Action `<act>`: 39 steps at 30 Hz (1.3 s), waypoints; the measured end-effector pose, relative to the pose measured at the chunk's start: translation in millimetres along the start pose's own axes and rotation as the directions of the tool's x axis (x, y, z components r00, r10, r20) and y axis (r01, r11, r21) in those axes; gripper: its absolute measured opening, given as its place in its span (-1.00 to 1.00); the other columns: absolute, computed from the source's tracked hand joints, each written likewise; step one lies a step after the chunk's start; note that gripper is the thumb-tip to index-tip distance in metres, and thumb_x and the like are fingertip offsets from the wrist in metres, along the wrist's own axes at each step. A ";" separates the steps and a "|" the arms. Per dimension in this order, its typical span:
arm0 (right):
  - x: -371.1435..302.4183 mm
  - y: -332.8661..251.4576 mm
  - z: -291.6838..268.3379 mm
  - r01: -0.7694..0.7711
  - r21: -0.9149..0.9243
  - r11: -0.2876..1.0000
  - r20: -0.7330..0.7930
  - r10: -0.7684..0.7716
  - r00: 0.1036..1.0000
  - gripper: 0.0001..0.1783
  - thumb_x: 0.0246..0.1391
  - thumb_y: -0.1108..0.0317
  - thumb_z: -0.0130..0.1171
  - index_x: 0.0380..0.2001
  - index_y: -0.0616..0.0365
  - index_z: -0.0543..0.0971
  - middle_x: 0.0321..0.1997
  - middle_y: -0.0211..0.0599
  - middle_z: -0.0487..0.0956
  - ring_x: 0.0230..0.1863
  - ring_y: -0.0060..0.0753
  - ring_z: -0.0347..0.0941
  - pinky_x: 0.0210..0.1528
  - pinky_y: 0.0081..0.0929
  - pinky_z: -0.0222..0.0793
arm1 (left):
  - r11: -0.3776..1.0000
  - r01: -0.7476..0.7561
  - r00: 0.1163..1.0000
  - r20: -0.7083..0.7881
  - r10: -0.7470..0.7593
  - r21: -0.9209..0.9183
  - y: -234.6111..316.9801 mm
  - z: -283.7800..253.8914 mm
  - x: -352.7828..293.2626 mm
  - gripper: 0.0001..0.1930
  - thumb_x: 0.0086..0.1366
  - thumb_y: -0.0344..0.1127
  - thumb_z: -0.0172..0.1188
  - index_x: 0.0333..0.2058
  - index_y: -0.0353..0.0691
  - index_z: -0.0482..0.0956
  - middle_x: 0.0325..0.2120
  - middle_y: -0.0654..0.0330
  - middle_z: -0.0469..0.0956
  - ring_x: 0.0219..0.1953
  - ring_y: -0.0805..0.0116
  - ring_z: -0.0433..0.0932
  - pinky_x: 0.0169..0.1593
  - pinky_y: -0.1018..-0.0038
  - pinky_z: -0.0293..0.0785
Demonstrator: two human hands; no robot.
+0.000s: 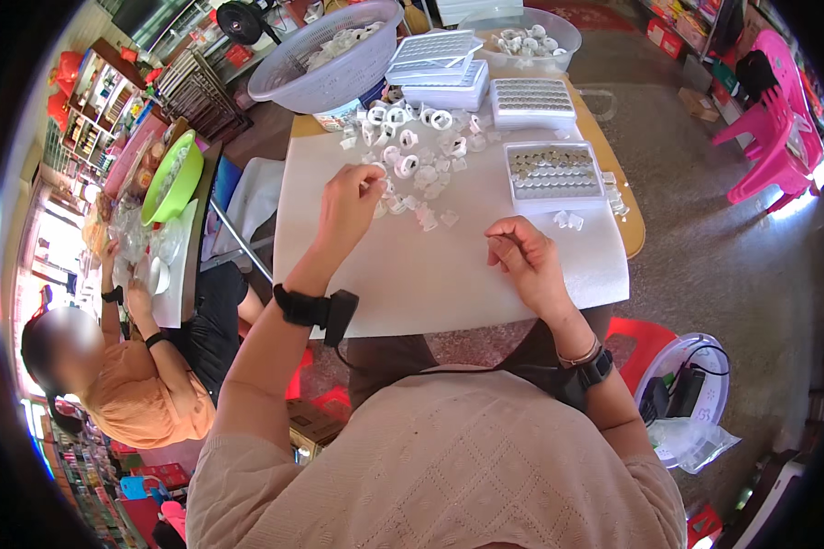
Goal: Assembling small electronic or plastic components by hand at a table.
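Observation:
My left hand point(348, 203) reaches to the near-left side of a loose pile of small white plastic rings point(406, 165). Its fingers are bent and pressed together at the pile, and whatever they hold is hidden. Small translucent plastic pieces point(430, 178) lie mixed in with the rings. My right hand point(529, 263) hovers over the near right of the white-covered table point(403, 284), with thumb and fingers drawn together. Anything between them is too small to make out. Beyond it sits a white tray point(558, 203) with rows of small parts, the far rows brownish, the nearer ones pale.
Stacked white trays point(444, 87) and another filled tray point(533, 102) stand at the back. Behind are a large grey basket point(279, 80) and a clear tub point(568, 41) of white parts. On the left, another person point(146, 393) works beside a green basin point(181, 178). Pink chairs point(787, 137) stand right.

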State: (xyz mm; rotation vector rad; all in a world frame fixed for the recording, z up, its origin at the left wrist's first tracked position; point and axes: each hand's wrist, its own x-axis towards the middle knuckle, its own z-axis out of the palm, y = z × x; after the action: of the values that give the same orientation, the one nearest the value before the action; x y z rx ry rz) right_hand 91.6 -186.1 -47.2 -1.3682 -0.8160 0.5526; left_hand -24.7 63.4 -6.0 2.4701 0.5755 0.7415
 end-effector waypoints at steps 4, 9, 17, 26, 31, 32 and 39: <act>-2.0 5.2 2.0 0.014 -0.018 1.000 -0.017 -0.015 1.000 -0.91 0.19 0.45 0.05 -0.26 0.19 0.50 -0.58 -0.46 0.47 -0.50 -0.68 0.37 -0.42 -0.66 0.31 | 0.987 -0.088 0.996 -0.006 0.090 0.138 0.7 16.1 27.1 -0.83 0.11 -0.41 0.23 -0.29 -0.26 0.58 -0.43 0.14 0.55 -0.47 0.32 0.53 -0.35 0.44 0.45; -4.5 2.6 4.1 0.016 -0.016 1.000 -0.040 -0.017 0.999 -0.91 0.19 0.45 0.04 -0.26 0.20 0.49 -0.56 -0.45 0.48 -0.50 -0.66 0.38 -0.40 -0.65 0.33 | 0.990 -0.061 0.998 0.009 0.060 0.130 1.2 25.2 37.5 -0.82 0.08 -0.42 0.23 -0.30 -0.26 0.59 -0.41 0.11 0.58 -0.42 0.27 0.57 -0.34 0.41 0.46; 3.8 -1.9 3.2 0.075 0.052 0.996 -0.079 -0.071 0.994 -0.82 0.11 0.50 0.11 -0.20 0.26 0.45 -0.42 -0.36 0.51 -0.38 -0.62 0.44 -0.31 -0.60 0.39 | 0.955 0.006 0.966 0.247 0.070 -0.296 76.4 7.6 -9.9 -0.82 0.16 -0.48 0.20 -0.23 -0.29 0.60 -0.45 0.23 0.58 -0.49 0.56 0.47 -0.37 0.61 0.40; 0.3 -15.6 -3.8 -0.066 0.239 0.969 -0.124 0.098 0.987 -0.80 0.09 0.50 0.11 -0.19 0.26 0.44 -0.45 -0.39 0.52 -0.50 -0.67 0.37 -0.44 -0.67 0.32 | 0.680 0.373 0.853 0.522 0.018 -0.631 84.0 35.5 -17.0 -0.76 0.23 -0.49 0.12 -0.11 -0.24 0.55 -0.40 0.29 0.54 -0.43 0.57 0.47 -0.35 0.60 0.40; -1.7 -17.6 -8.0 -0.102 0.494 0.863 -0.183 0.218 0.959 -0.84 0.12 0.42 0.12 -0.25 0.25 0.46 -0.47 -0.40 0.53 -0.56 -0.71 0.33 -0.51 -0.70 0.27 | 0.682 0.300 0.867 0.489 0.097 -0.667 97.8 55.7 -25.3 -0.67 0.28 -0.46 0.08 0.04 -0.23 0.44 -0.32 0.28 0.51 -0.32 0.55 0.47 -0.22 0.58 0.42; -2.5 -17.2 -8.0 -0.134 0.500 0.856 -0.137 0.231 0.963 -0.84 0.13 0.38 0.11 -0.27 0.24 0.47 -0.47 -0.39 0.53 -0.56 -0.70 0.34 -0.53 -0.70 0.26 | 0.632 0.273 0.870 0.466 0.159 -0.725 96.1 61.4 -25.9 -0.64 0.29 -0.44 0.08 0.07 -0.23 0.41 -0.30 0.27 0.50 -0.29 0.54 0.47 -0.19 0.56 0.42; 0.8 -22.9 -21.1 -0.052 -0.131 0.990 -0.279 0.014 0.960 -0.84 0.15 0.33 0.09 -0.38 0.21 0.54 -0.58 -0.32 0.53 -0.63 -0.53 0.38 -0.55 -0.60 0.26 | 0.214 0.437 0.872 0.470 0.136 -0.873 75.4 71.7 -16.1 -0.67 0.35 -0.32 -0.04 0.02 -0.38 0.41 -0.25 0.19 0.51 -0.26 0.43 0.49 -0.23 0.48 0.45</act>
State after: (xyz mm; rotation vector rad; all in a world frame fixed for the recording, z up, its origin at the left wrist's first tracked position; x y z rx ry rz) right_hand 105.9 -202.1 -24.6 -1.5477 -0.6113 0.3230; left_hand 24.5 -28.3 -22.2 1.1979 0.0500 0.2086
